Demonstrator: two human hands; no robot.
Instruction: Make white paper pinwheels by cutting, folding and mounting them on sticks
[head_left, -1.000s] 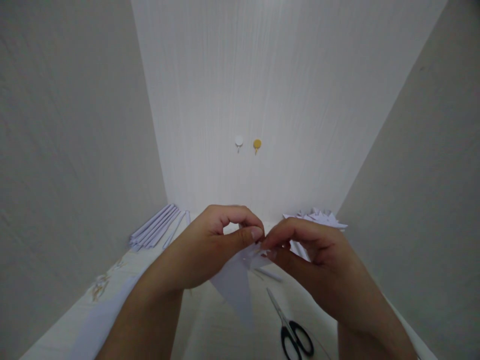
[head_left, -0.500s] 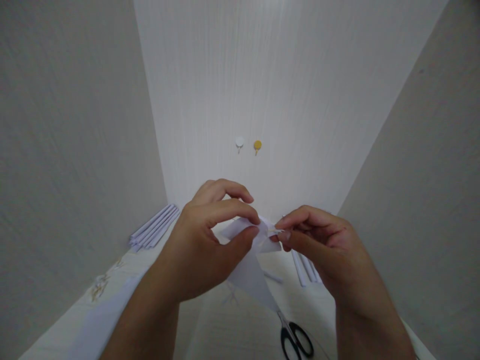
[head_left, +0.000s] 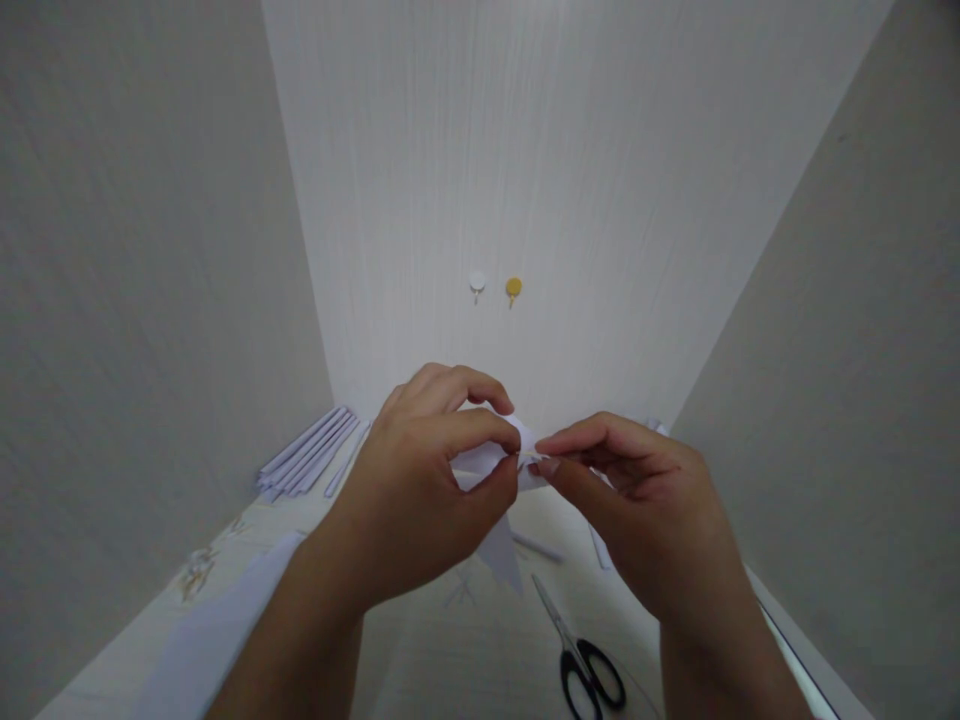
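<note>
Folded white paper (head_left: 491, 462) is held up above the counter (head_left: 450, 665), between the two hands and in front of the pale back wall. The left hand (head_left: 420, 485) pinches it between thumb and forefinger, the other fingers curled over the top. The right hand (head_left: 637, 500) meets it from the other side, thumb and forefinger pressed together on the paper's right edge, fingertips almost touching those of the left. A pointed end of the paper hangs down below the left thumb.

Black-handled scissors (head_left: 581, 652) lie on the counter under the right wrist, blades pointing away from the person. A small paper strip (head_left: 537, 547) lies just beyond the blade tips. A stack of folded paper strips (head_left: 304, 465) rests at the far left of the counter against the side wall. A flat white sheet (head_left: 217, 630) lies under the left forearm. On the back wall hang a white hook (head_left: 477, 284) and a yellow hook (head_left: 513, 289), side by side.
</note>
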